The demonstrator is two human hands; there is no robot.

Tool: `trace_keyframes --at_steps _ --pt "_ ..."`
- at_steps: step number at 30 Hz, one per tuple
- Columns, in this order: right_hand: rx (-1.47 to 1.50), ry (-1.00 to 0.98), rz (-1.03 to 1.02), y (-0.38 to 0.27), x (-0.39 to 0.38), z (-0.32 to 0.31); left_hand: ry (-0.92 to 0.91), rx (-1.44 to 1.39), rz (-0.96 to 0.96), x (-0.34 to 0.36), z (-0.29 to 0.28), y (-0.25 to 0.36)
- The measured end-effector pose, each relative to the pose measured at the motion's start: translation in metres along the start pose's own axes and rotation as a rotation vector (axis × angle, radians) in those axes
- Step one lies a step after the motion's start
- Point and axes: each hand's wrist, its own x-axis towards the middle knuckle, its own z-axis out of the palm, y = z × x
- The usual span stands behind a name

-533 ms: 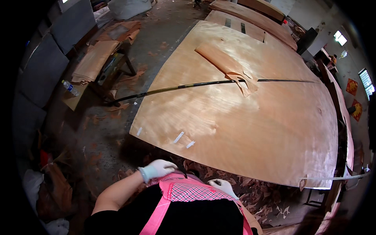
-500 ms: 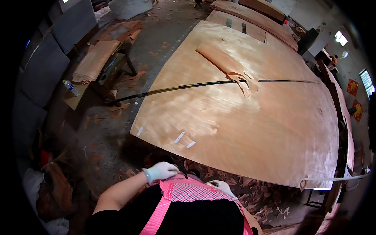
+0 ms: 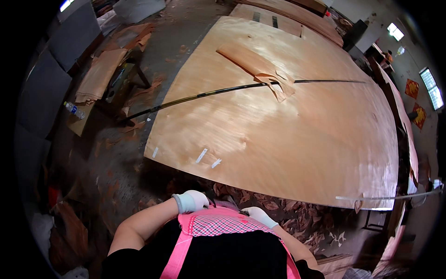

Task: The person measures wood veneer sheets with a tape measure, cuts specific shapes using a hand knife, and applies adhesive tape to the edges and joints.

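Note:
Both gloved hands are at my waist, at the upper edge of a pink checked apron [image 3: 218,225]. My left hand [image 3: 194,201] has curled fingers beside a dark strap-like piece; what it grips is hidden. My right hand [image 3: 260,217] is also closed at the apron's edge, its fingertips partly hidden. In front of me lies a large pale plywood sheet [image 3: 278,135] with several white strips [image 3: 201,155] near its near edge. A long dark bar [image 3: 195,96] crosses the sheet, with a torn veneer piece [image 3: 241,63] over it.
A low bench [image 3: 100,76] with veneer and a bottle [image 3: 74,109] stands at left. Stacked sheets [image 3: 306,23] are behind. A pale strip [image 3: 367,199] crosses the near right corner. Scraps [image 3: 297,223] litter the floor. Dark panels [image 3: 39,93] line the left.
My hands have shifted slightly at the apron, the left one rightward and more of the right one showing. The view has moved, so the sheet and bench sit higher and farther left.

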Motion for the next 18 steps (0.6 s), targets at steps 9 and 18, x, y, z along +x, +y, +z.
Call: trace_keyframes --at_steps 9,18 --pt "-0.167 0.265 -0.072 0.01 -0.037 0.025 0.368 0.167 0.237 -0.005 0.03 0.007" --pt "0.339 0.699 0.157 0.044 -0.053 0.011 0.872 -0.312 0.027 0.016 0.013 0.015"
